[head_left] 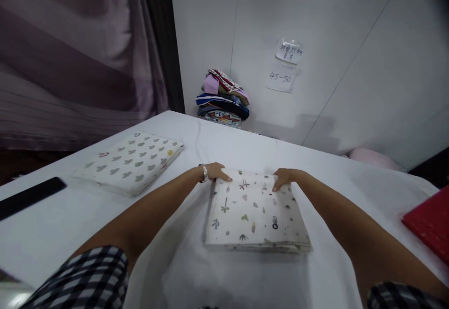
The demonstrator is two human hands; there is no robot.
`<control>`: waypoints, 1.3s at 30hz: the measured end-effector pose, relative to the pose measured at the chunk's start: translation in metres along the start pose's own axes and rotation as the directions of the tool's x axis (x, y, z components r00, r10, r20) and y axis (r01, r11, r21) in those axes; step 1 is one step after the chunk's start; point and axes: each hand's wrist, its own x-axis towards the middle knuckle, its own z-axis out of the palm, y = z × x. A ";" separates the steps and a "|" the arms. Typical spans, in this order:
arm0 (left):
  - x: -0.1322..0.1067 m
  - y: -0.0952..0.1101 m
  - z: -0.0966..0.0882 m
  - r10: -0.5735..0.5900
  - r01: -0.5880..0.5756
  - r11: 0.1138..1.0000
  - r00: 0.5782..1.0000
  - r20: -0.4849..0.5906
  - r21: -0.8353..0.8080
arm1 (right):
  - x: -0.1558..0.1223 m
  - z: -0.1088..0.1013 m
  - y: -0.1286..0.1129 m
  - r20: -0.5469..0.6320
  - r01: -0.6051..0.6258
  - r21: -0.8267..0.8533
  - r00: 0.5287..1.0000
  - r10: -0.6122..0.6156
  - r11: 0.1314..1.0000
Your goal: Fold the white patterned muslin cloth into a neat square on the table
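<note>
A folded white cloth (254, 215) printed with small plants and animals lies flat on the white table (52, 234) in front of me. My left hand (216, 171) rests on its far left corner, fingers laid flat, a bracelet on the wrist. My right hand (285, 178) presses on the far right corner, fingers bent down onto the fabric. Neither hand lifts the cloth.
A second folded white cloth (131, 161) with grey tree prints lies to the left. A black flat bar (30, 197) sits at the left edge, a red item (430, 222) at the right edge. A pile of colourful folded fabrics (223, 99) stands against the far wall under paper notes (285, 66).
</note>
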 end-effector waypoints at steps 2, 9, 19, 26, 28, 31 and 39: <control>-0.007 0.004 -0.003 -0.002 0.007 0.996 0.998 0.055 -0.085 | -0.013 -0.004 0.001 0.041 0.041 0.035 0.998 -0.042 0.999; -0.049 0.076 -0.061 0.310 -0.261 0.947 0.893 -0.326 0.185 | -0.097 -0.073 -0.014 -0.223 0.163 -0.024 0.961 -0.164 0.986; -0.141 0.050 -0.024 0.856 -0.578 0.516 0.376 -0.355 0.632 | -0.192 0.040 -0.006 -0.731 0.015 -0.668 0.173 -0.660 0.744; -0.156 -0.072 0.106 0.852 -0.648 0.481 0.505 -0.140 0.590 | -0.168 0.210 0.030 -0.605 0.331 -0.672 0.271 -0.749 0.663; -0.162 -0.077 0.108 0.836 -0.653 0.519 0.522 -0.170 0.551 | -0.173 0.218 0.032 -0.618 0.345 -0.626 0.329 -0.714 0.700; -0.172 -0.065 0.093 0.820 -0.692 0.540 0.562 -0.111 0.479 | -0.188 0.207 0.031 -0.598 0.375 -0.540 0.459 -0.657 0.753; -0.134 -0.010 0.093 0.619 -0.444 0.745 0.738 -0.267 0.498 | -0.177 0.167 -0.019 -0.683 0.385 -0.288 0.560 -0.470 0.877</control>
